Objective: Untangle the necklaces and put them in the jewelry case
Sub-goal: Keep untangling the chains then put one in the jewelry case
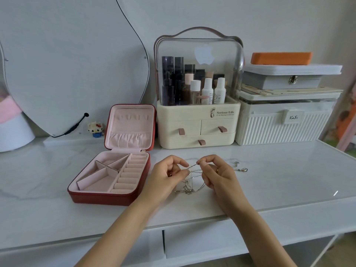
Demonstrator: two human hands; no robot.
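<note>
**Silver chains held between two hands over the counter**

Silver necklaces (189,180) hang in a tangle between the person's hands, just above the white counter (279,170). The left hand (167,175) pinches a strand between thumb and fingertips, its other fingers curled. The right hand (215,171) pinches a taut length of chain slightly higher, also with curled fingers. The loose loops trail down and rest on the counter below the hands. Another small piece of jewelry (240,167) lies on the counter just to the right of the right hand; it may be a separate necklace, though the view is too fine to tell. The red jewelry case (107,197) sits open to the left of the hands, lid upright, its pink-lined compartments showing. Behind stand a cream cosmetics organizer (198,130) with bottles and a white ribbed box (285,128).
</note>
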